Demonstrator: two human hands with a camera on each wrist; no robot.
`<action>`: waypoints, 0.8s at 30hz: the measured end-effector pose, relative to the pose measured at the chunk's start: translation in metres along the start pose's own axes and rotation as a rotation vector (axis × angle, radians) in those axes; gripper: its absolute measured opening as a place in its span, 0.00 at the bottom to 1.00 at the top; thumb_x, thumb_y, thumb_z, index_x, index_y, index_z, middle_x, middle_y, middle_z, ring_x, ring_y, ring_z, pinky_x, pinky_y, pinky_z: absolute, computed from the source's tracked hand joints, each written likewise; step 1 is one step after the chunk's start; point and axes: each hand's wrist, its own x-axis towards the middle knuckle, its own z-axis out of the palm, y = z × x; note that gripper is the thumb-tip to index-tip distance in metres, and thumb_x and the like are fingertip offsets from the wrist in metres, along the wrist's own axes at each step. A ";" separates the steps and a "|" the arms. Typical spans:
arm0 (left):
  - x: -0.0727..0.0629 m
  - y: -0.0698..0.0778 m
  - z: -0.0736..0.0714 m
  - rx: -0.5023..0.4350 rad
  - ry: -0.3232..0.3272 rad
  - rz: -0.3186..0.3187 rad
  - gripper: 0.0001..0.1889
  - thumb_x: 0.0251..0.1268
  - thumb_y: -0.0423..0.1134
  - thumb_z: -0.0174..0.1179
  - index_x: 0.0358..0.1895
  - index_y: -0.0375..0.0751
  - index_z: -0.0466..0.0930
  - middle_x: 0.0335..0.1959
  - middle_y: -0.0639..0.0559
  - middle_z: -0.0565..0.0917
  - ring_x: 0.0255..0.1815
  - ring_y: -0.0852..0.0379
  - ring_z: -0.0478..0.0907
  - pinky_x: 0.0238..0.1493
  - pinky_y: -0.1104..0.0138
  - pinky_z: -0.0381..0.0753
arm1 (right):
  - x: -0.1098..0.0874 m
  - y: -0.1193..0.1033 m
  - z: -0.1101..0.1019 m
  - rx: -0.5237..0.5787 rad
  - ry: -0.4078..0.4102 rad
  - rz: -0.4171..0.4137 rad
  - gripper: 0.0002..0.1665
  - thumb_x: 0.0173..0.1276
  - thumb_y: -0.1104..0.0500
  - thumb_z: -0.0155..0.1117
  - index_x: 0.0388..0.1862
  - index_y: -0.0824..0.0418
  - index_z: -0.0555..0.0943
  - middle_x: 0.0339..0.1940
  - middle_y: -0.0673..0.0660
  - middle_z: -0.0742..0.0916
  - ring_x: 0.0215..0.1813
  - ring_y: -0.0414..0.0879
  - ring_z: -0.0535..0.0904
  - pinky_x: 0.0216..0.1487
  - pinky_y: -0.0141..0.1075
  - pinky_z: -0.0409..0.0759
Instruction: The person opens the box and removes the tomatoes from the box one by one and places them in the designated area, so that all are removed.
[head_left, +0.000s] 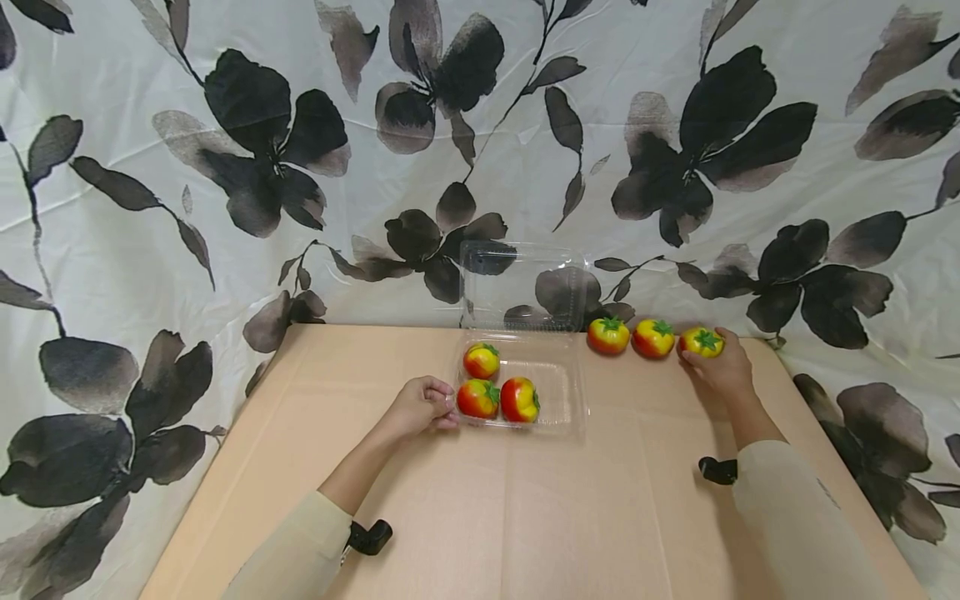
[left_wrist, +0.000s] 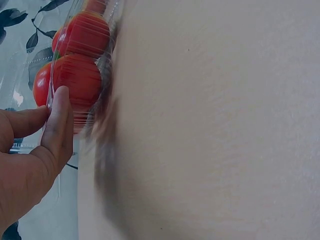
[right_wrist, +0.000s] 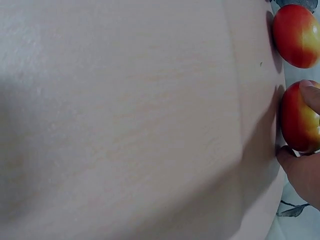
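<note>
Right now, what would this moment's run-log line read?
Left hand: pinches left side of clear container | right hand: grips rightmost red-yellow fruit | container: lid open, three fruits inside | table: two more fruits, far edge

A pale floral-print cloth (head_left: 525,179) spreads behind the tan tabletop (head_left: 558,508) and along both its sides; large charcoal-and-black flowers (head_left: 277,162), some petals fading to brownish grey, cover it, with dark leaves (head_left: 562,117) on thin, curving stems between them; soft wrinkles cross the fabric; the tabletop looks smooth and plain, faint straight lines running from back to front, its far edge meeting the cloth.
</note>
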 end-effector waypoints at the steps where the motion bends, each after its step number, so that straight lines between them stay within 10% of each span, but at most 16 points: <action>1: 0.000 0.000 0.000 0.000 0.000 0.001 0.10 0.71 0.18 0.56 0.52 0.21 0.71 0.33 0.41 0.77 0.32 0.48 0.88 0.43 0.51 0.93 | 0.000 0.000 0.000 0.002 0.000 -0.004 0.53 0.77 0.53 0.64 0.84 0.69 0.42 0.79 0.79 0.58 0.77 0.76 0.57 0.81 0.67 0.57; 24: 0.000 0.002 0.000 0.006 -0.010 0.002 0.11 0.71 0.19 0.55 0.53 0.20 0.70 0.33 0.42 0.77 0.29 0.53 0.87 0.43 0.52 0.93 | -0.001 0.000 -0.003 0.059 -0.034 -0.005 0.53 0.77 0.55 0.63 0.84 0.67 0.39 0.81 0.77 0.55 0.78 0.76 0.54 0.82 0.66 0.55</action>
